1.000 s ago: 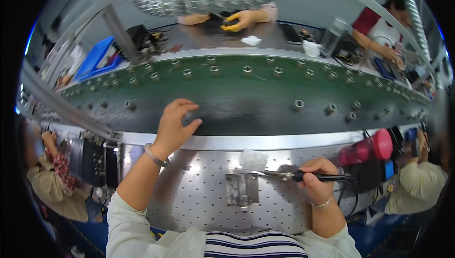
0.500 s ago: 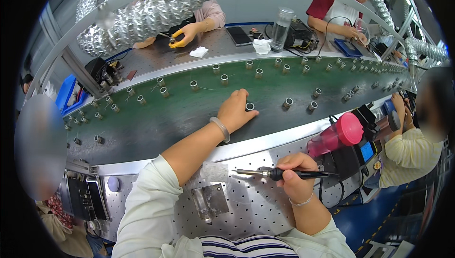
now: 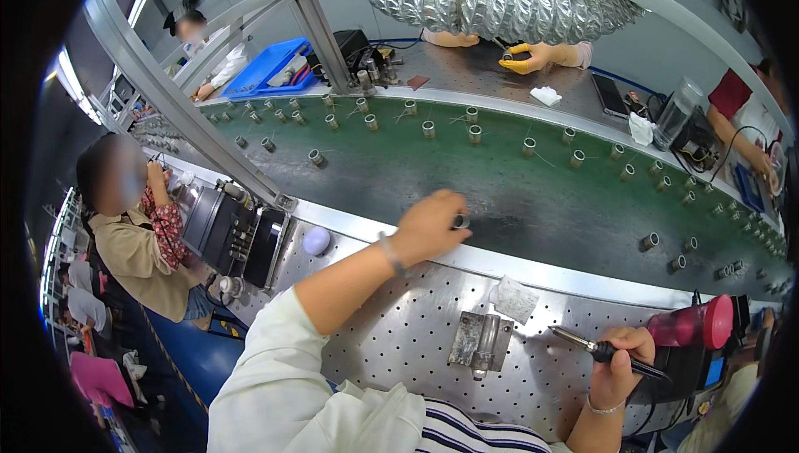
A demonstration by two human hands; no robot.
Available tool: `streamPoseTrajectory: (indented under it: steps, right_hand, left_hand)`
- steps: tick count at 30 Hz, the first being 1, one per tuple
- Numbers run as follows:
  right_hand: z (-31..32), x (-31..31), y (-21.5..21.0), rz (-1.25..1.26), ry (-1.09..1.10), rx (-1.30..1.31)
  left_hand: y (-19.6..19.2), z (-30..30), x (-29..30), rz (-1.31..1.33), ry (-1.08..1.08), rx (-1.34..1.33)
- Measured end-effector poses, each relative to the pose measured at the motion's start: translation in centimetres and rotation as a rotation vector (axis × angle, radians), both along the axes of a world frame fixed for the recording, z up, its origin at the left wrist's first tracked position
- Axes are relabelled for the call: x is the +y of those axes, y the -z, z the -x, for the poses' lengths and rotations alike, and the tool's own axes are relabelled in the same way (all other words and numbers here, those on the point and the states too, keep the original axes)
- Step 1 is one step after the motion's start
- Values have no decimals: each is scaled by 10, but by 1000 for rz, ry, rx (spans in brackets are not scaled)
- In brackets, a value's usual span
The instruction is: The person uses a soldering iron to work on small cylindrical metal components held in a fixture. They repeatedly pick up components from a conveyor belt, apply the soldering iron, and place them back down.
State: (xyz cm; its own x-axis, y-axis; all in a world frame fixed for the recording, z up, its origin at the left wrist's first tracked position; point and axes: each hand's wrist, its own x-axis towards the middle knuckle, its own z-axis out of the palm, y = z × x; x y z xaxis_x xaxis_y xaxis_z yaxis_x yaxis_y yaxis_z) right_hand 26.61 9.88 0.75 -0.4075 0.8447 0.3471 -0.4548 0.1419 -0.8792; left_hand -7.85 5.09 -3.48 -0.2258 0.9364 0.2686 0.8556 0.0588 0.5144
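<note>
We see our left hand (image 3: 429,227) reaching over the green conveyor belt (image 3: 499,178), its fingers closed around a small metal cylinder (image 3: 460,222); our right hand (image 3: 620,361) grips a soldering iron (image 3: 595,348) above the perforated metal table (image 3: 399,328); a metal fixture (image 3: 481,342) lies between the hands; a pink bottle (image 3: 691,326) lies just beside the right hand.

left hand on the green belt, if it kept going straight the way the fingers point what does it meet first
The left hand already has its fingers on a small metal cylinder. Beyond that lies bare green conveyor belt, then probably the far row of cylinders, though depth is hard to judge in this view.
</note>
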Motion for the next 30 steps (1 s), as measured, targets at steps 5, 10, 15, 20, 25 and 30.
streamPoseTrajectory:
  steps: [5,10,15,20,25,30]
  right_hand:
    - [0,4,4,39,19,-10]
    - [2,9,6,86,1,15]
    - [-9,13,1,83,14,61]
    - [-24,18,0,-36,120,198]
    - [-26,14,-8,-52,90,188]
    - [-29,17,-9,-42,49,159]
  left_hand:
    - [-6,37,-50,-1,-256,150]
    - [-53,-3,-19,-129,-188,277]
    - [-50,-82,79,-218,348,95]
    - [-19,-163,197,24,626,-154]
    - [4,-207,241,-79,693,-100]
    - [14,-171,219,-70,645,-122]
